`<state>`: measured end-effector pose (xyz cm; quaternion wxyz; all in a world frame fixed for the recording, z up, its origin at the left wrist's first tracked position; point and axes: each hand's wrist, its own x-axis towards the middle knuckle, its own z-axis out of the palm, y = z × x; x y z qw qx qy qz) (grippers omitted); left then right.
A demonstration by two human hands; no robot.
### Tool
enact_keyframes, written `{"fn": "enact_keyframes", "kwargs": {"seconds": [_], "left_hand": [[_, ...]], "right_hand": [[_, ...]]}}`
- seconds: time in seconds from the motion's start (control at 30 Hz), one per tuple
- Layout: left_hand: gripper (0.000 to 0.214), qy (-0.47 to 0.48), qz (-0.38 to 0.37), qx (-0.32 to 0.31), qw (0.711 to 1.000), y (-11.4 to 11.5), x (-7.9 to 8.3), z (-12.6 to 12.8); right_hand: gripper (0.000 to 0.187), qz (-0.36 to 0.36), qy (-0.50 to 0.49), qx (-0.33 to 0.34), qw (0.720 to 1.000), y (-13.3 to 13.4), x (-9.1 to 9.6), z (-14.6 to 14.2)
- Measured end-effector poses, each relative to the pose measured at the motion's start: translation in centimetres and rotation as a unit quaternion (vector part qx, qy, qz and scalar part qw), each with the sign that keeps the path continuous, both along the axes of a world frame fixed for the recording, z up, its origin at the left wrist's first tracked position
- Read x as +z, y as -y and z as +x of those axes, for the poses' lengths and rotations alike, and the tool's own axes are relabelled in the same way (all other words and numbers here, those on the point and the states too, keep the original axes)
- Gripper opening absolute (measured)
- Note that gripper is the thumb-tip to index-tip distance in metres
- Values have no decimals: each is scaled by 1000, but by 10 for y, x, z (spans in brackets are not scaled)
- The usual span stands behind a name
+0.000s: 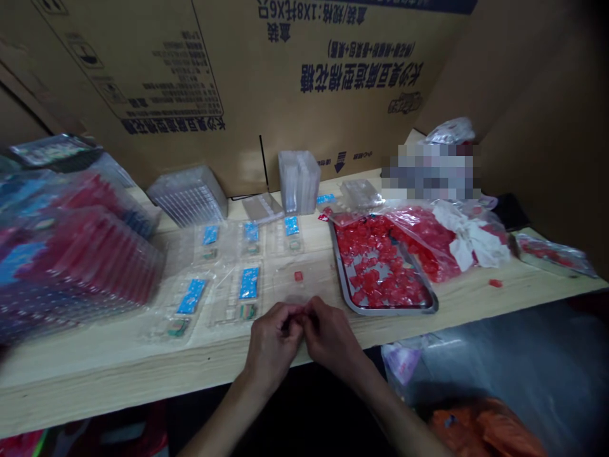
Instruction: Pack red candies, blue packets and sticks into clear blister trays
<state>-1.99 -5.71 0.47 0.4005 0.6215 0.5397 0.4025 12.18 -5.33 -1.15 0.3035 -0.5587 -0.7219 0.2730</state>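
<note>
My left hand (pixel 272 343) and my right hand (pixel 333 336) meet at the front edge of the table, fingertips pinched together. Whatever lies between the fingers is hidden. Just beyond them is a clear plastic tray (pixel 280 274) with a small red piece (pixel 298 276) in it. To the left, another clear tray holds a blue packet (pixel 249 282) and a small green-edged piece (pixel 248 311). Several similar trays with blue packets lie beside and behind it. At the right of my hands, a grey metal tray (pixel 349 303) holds many red wrapped pieces (pixel 375 260).
A tall stack of filled red packs (pixel 95 254) stands at the left. Stacked clear trays (pixel 190 197) and more upright ones (pixel 299 181) line the back, before a cardboard box (pixel 257 95). A bag of red pieces (pixel 428 241) with white tissue (pixel 476 238) lies right.
</note>
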Motion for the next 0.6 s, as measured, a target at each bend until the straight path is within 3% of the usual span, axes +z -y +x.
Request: {"fn": "enact_keyframes", "kwargs": {"seconds": [0.17, 0.33, 0.47, 0.6], "left_hand": [[27, 115, -110, -57, 986, -8, 15, -22], [16, -54, 32, -10, 998, -51, 9, -31], [16, -178, 135, -105, 969, -81, -10, -16], [17, -251, 189, -179, 932, -91, -27, -8]], "right_hand": [[9, 3, -66, 47, 997, -2, 11, 10], [28, 21, 36, 62, 997, -2, 13, 19], [40, -14, 105, 72, 992, 0, 7, 17], [41, -15, 108, 71, 991, 0, 7, 13]]}}
